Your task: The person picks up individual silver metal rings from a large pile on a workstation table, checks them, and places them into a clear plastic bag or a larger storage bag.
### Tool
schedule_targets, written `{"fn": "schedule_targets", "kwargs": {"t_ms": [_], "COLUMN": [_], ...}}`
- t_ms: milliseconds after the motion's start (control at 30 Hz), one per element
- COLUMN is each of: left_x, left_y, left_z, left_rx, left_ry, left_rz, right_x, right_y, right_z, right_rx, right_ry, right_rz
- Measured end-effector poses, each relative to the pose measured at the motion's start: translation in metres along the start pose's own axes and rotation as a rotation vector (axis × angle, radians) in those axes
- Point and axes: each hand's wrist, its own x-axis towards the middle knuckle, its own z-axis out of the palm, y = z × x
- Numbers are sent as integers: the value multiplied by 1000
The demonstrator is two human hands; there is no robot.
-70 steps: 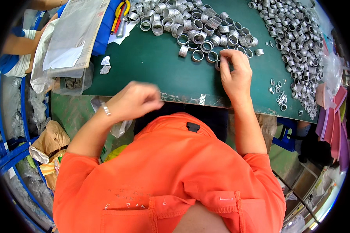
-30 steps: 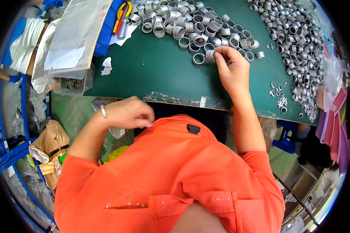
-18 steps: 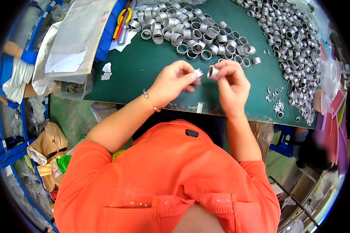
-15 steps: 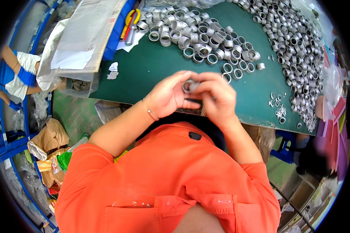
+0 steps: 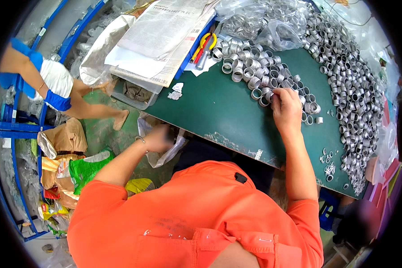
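Note:
On the green table, my right hand (image 5: pixel 287 109) reaches to the near edge of a pile of grey metal rings (image 5: pixel 253 82). Its thumb and fingers are pinched at a metal ring (image 5: pixel 269 96), which they partly cover. Below the table's front edge, my left hand (image 5: pixel 158 139) hangs beside a whitish plastic bag (image 5: pixel 167 156). A dark blur covers its fingertips, so I cannot make out whether anything is in them.
A larger heap of rings (image 5: pixel 350 96) lines the table's right side, with thin small rings (image 5: pixel 329 169) near it. Pliers with yellow handles (image 5: pixel 213 42) lie by papers (image 5: pixel 158 31) on a blue bin. Another person (image 5: pixel 53 80) stands at the left shelves.
My hands have parted from a ring held between them. The right went out to the pile; the left dropped below the table edge. The view has shifted, and the other person shows more.

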Motion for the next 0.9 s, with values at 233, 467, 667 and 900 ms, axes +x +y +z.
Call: {"fn": "schedule_targets", "kwargs": {"t_ms": [233,467,667,900], "left_x": [-10,77,86,81], "left_y": [117,210,212,208], "left_z": [-50,-26,-22,-26], "left_rx": [-103,-124,-116,-483], "left_ry": [-512,701,870,548], "left_rz": [482,761,895,729], "right_x": [-21,-30,-43,-29], "right_y": [-2,-22,-17,-33], "right_z": [-19,-24,-18,-9], "right_rx": [453,716,753,608], "right_ry": [-25,-85,-83,9], "right_rz": [441,581,656,465]}}
